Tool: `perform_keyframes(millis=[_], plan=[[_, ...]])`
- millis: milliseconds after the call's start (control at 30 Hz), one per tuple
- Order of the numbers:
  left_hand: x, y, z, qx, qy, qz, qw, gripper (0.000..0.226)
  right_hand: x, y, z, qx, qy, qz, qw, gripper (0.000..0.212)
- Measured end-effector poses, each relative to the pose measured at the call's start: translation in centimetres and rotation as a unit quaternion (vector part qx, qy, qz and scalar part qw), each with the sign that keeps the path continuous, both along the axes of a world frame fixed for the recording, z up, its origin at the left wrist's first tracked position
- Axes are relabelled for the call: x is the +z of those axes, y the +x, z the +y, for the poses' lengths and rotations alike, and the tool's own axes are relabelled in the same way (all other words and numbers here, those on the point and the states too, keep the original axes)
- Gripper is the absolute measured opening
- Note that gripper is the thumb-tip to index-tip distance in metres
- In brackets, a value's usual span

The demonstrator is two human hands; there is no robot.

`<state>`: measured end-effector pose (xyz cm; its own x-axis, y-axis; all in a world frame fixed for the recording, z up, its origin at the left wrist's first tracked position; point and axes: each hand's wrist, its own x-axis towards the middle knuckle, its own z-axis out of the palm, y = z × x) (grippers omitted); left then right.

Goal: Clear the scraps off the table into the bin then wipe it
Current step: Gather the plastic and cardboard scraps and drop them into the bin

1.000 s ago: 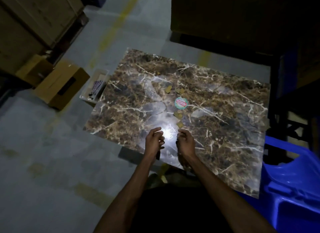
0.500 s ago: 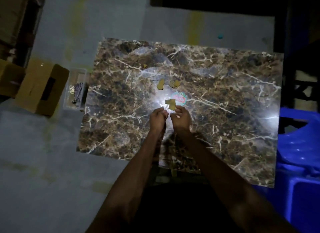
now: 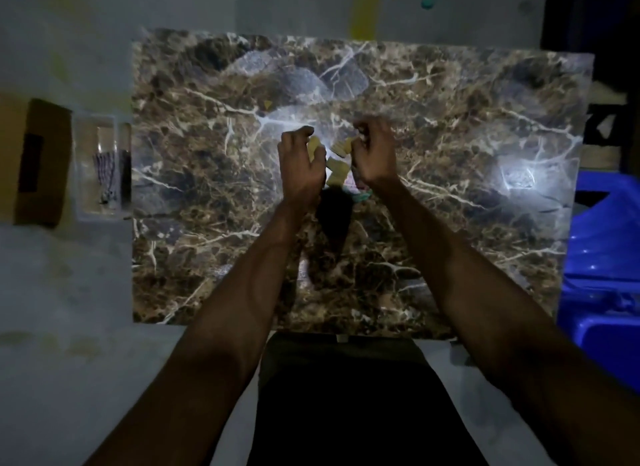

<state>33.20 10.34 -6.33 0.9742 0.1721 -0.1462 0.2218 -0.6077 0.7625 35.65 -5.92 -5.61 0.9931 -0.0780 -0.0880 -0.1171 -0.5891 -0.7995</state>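
Several yellow scraps (image 3: 335, 171) lie in a small pile at the middle of the brown marble-patterned table (image 3: 450, 126). My left hand (image 3: 299, 169) is cupped on the pile's left side, its thumb and curled fingers round one scrap (image 3: 313, 146). On the right side, my right hand (image 3: 375, 159) has its fingers curled onto another scrap (image 3: 342, 146). A round pink and teal wrapper (image 3: 360, 194) peeks out under my right wrist. One small yellow scrap (image 3: 267, 104) lies apart, farther back and to the left.
A clear plastic tray (image 3: 100, 167) and a cardboard box (image 3: 38, 160) sit on the floor left of the table. A blue plastic container (image 3: 609, 250) stands at the right edge. A teal cap (image 3: 428, 3) lies on the floor beyond the table.
Both hands have reached farther across the table from its near edge to the scraps and now close round the pile. The scraps lie bunched together between the hands.
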Motion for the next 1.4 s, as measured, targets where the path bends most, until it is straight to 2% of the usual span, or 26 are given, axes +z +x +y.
perform_keyframes(millis=[133,200,267,367,433,500,567,767,867,967,1200,1267,1367,1400], plan=[[-0.2,-1.5,-1.0,-0.047,-0.029,-0.009,0.998,0.035,-0.2,-2.7,1.0,0.066,0.001,-0.028,0.997,0.027],[-0.1,-2.7,-0.8,-0.075,-0.062,-0.023,0.995,0.032,0.0,-4.5,1.0,0.092,0.028,-0.014,0.995,0.027],[1.2,-2.7,0.1,-0.032,-0.083,-0.027,0.996,0.037,0.1,-5.5,0.5,0.09,0.06,0.022,0.994,0.021],[2.5,0.2,2.6,0.055,-0.025,-0.058,0.996,0.047,-0.1,-4.9,-1.0,0.051,0.073,-0.005,0.996,0.024],[1.9,2.6,4.7,0.059,0.022,-0.04,0.997,0.057,-0.6,-4.5,-2.1,0.015,0.071,-0.027,0.997,0.031],[0.8,4.4,5.9,0.02,0.049,0.006,0.999,0.07,-1.0,-4.3,-2.7,-0.026,0.072,-0.013,0.997,0.034],[-0.1,4.9,5.7,-0.032,0.082,0.027,0.996,0.072,-1.0,-4.5,-3.1,-0.04,0.075,-0.002,0.996,0.033],[-0.4,-0.3,0.8,-0.115,0.058,-0.003,0.992,0.065,-1.3,-7.3,-2.7,-0.064,0.093,0.011,0.994,0.031],[-1.5,-4.1,-1.1,-0.202,0.113,-0.049,0.972,0.07,-1.3,-8.9,-2.9,-0.071,0.101,0.016,0.992,0.019],[-2.3,-6.9,-2.3,-0.252,0.159,-0.085,0.951,0.07,-1.5,-10.8,-3.2,-0.095,0.127,0.023,0.987,0.02],[-2.7,-8.0,-3.4,-0.249,0.267,-0.154,0.918,0.03,-1.9,-15.1,-4.8,-0.129,0.177,0.035,0.975,0.027],[-3.1,-8.0,-3.5,-0.29,0.297,-0.18,0.892,0.031,-2.0,-16.2,-5.2,-0.122,0.181,0.042,0.975,0.025],[-3.7,-7.7,-3.5,-0.341,0.352,-0.269,0.829,0.023,-2.0,-17.7,-5.6,-0.11,0.191,0.068,0.973,0.026],[-3.5,-7.8,-3.6,-0.336,0.36,-0.269,0.828,0.024,-2.0,-18.1,-5.7,-0.107,0.198,0.076,0.971,0.026]])
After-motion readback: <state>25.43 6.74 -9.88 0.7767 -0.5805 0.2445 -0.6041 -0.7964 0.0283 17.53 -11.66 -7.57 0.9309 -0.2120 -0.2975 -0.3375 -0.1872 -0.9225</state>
